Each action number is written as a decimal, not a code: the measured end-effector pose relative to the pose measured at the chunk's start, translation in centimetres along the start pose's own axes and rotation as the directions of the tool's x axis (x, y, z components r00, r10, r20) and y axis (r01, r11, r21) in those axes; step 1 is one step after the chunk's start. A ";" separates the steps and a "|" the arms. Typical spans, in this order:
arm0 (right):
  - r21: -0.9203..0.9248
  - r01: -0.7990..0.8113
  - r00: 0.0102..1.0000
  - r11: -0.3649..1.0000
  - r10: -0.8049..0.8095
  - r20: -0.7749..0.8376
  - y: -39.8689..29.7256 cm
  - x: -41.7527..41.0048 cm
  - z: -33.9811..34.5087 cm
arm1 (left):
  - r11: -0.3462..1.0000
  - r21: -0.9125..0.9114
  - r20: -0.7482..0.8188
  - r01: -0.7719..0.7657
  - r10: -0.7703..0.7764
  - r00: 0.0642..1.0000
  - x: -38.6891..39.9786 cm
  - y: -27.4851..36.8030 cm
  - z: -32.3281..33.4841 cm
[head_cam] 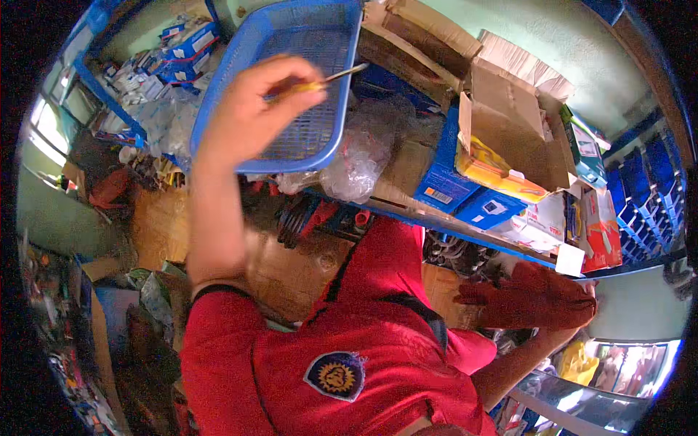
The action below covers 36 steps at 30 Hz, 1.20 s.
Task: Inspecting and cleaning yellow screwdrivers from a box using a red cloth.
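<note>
My left hand (256,109), blurred by motion, is raised over a blue plastic basket (341,136) with a slotted bottom. Between its thumb and fingers is a slim tool (346,72) with a metal shaft and a yellow handle, which looks like a screwdriver. The shaft points right, across the basket's rim. My right arm (523,359) reaches out low on the right, below the shelf edge. At its end, my right hand (531,300) shows only as a dark red, shadowed shape. I cannot tell whether a glove or a cloth covers it, or whether it grips something.
A blue-edged shelf (395,211) carries clear plastic bags (354,169), an open cardboard box (501,103), blue cartons (447,182) and a red box (600,234). Small packets (142,82) are heaped at the far left. Coiled black hoses (297,220) lie beneath the shelf. Another cardboard box (101,327) stands lower left.
</note>
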State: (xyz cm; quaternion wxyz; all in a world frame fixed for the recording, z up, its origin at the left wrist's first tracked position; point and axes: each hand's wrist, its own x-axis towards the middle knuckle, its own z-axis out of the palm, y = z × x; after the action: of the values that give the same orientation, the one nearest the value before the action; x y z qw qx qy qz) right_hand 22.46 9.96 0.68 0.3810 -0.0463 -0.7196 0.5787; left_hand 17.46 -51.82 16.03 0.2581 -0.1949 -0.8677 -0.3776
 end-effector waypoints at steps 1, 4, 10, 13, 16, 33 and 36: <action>0.033 -0.153 0.985 0.988 0.155 -0.072 0.4 0.1 -0.7 | 0.989 0.142 0.093 0.038 -0.051 0.994 0.0 -1.6 -1.6; 0.356 -0.201 0.966 0.913 0.245 -0.083 1.1 -0.2 -1.8 | 0.903 0.295 0.219 0.313 -0.382 0.898 -0.6 -6.2 -3.0; 0.313 -0.135 0.977 0.940 0.179 -0.117 2.8 -1.2 -2.1 | 0.908 0.358 0.201 0.216 -0.301 0.932 -0.3 -9.7 -1.8; 0.072 -0.073 0.995 0.995 0.077 -0.060 3.8 0.1 -2.5 | 0.960 0.223 0.088 0.171 -0.194 0.977 4.0 -6.5 0.0; -0.544 0.115 0.986 0.831 -0.029 0.164 4.4 2.3 -1.5 | 0.963 0.145 0.291 -0.229 0.180 0.940 9.3 -1.3 5.2; 0.371 -0.029 0.989 0.928 0.081 -0.125 -0.2 -1.6 1.5 | 0.876 0.065 0.819 -0.477 0.226 0.527 17.9 4.7 22.9; 0.215 0.143 0.979 0.966 -0.169 0.111 -1.7 -1.1 1.9 | 0.863 0.105 0.770 -0.494 0.244 0.590 17.5 4.3 21.9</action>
State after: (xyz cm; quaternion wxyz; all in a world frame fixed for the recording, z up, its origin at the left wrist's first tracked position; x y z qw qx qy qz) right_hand 22.67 7.34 1.51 0.3810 0.0876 -0.6803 0.6199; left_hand -0.70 -30.06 16.12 -0.0122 -0.4647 -0.8831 -0.0639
